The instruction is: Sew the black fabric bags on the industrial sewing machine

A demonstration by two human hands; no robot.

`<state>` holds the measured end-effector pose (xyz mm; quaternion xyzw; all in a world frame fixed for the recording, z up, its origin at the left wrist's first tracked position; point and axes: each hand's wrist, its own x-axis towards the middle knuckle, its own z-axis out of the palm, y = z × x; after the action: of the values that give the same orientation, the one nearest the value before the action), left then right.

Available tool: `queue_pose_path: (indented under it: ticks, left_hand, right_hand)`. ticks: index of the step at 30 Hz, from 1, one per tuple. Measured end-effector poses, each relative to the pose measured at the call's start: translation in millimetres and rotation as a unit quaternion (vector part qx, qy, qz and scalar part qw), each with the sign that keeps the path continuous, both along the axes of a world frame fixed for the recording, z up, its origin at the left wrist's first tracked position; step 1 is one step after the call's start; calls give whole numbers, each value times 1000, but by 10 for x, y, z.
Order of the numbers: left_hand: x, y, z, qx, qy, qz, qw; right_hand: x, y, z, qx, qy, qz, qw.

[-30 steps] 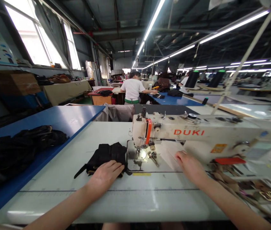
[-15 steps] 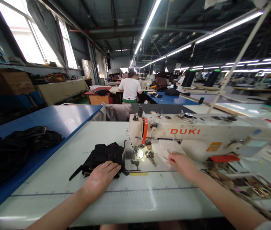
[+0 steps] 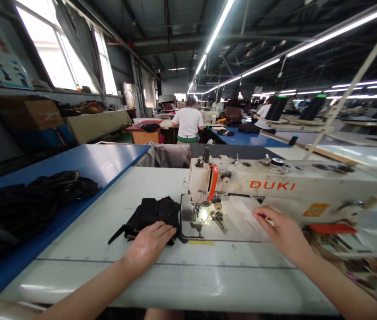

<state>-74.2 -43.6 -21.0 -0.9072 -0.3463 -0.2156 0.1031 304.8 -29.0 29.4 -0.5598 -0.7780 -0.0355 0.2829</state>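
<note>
"What is on your left side?"

"At the left edge of the frame, a heap of black cloth [image 3: 55, 191] lies on the blue table [image 3: 121, 153], well apart from my hands."

"And the black piece, where is it?"

"The black piece [image 3: 156, 209] is on the pale table [image 3: 148, 178], a little left of the middle of the frame. It lies upward from my left hand [image 3: 151, 245] and partly under it, so the left is clearly the nearer one. Its longer side seems to run across the frame, toward the metal plate [image 3: 188, 224], which is just beside its right end; if they touch, I cannot tell."

"How are these fingers?"

"Stretched out and laid flat over its near edge, not clenched."

"How does the piece look?"

"Soft and folded, with some creases, a thin gold-coloured line low on it, and a narrow strap [image 3: 117, 234] which points to the lower left."

"And more to the right?"

"There comes the sewing machine [image 3: 275, 175], and below its arm the white sheets [image 3: 241, 213], thin and overlapping, right of the middle. The fingers of my right hand [image 3: 283, 229] are bent at their right edge. Whether they grasp a sheet or only touch it, I cannot tell."
</note>
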Motion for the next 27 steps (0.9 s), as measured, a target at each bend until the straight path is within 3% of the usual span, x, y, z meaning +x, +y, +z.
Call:
queue_pose_path:
  ticks: [5,9,13,17,21,24,27]
  left_hand:
    - [-17,-11,-9,-16,-23,-4,1000]
    - [-25,-17,-5,0,-47,0,999]
    - [-21,-12,-5,8,-74,0,997]
    - [-17,-2,-9,3,-81,-1,997]
    - [-25,5,-26,6,-81,-1,997]
    - [-37,2,-31,19,-74,-2,997]
    - [-27,15,8,41,-61,11,997]
  right_hand:
    - [-649,-180,-119,-9,-95,170,981]
    - [-1090,-37,-288,6,-177,225,958]
    - [-1315,150,-370,9,-211,262,942]
    - [-1352,186,-402,-17,-211,278,937]
    - [-1209,94,-433,-30,-124,286,950]
    - [-1070,-26,-414,-31,-41,250,967]
    - [-1009,-138,-348,-72,-25,234,969]
